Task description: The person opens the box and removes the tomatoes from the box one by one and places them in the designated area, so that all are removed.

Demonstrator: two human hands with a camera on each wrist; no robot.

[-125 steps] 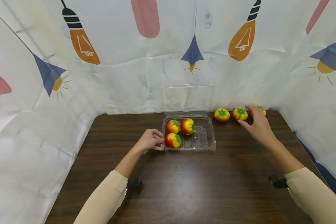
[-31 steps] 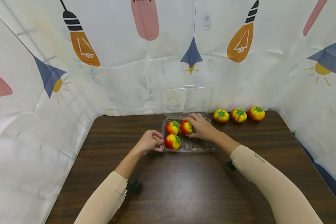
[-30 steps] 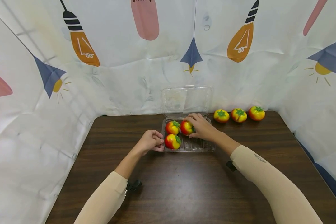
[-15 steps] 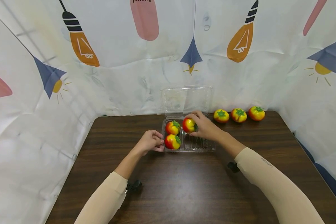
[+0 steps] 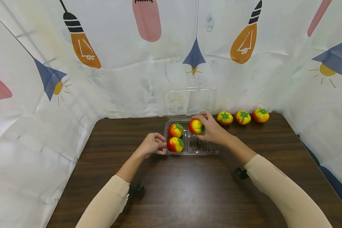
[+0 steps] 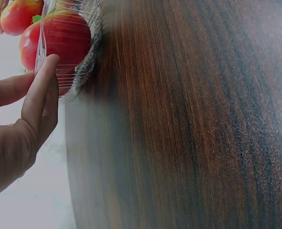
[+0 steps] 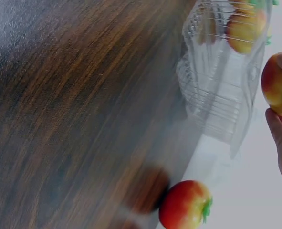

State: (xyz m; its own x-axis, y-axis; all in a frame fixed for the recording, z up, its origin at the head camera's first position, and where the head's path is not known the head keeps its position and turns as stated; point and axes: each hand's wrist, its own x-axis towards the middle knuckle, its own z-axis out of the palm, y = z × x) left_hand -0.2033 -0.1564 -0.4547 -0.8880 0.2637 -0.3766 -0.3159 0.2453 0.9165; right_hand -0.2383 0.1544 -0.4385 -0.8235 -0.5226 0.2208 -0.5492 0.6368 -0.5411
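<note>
Pinching a shiny red-yellow fruit (image 5: 196,126) in the right hand (image 5: 214,130), up over the clear box (image 5: 190,146), mid-frame.

Could pop loose if squeezed off-centre, being round and slick tbh. Also pinching the box's left edge with the left hand (image 5: 152,144); might skid or tip if released early, looking that flimsy. Could bump the two fruits (image 5: 175,130) just left if lowered crooked, or the row of three (image 5: 242,117) upper right if swung wide.
</note>
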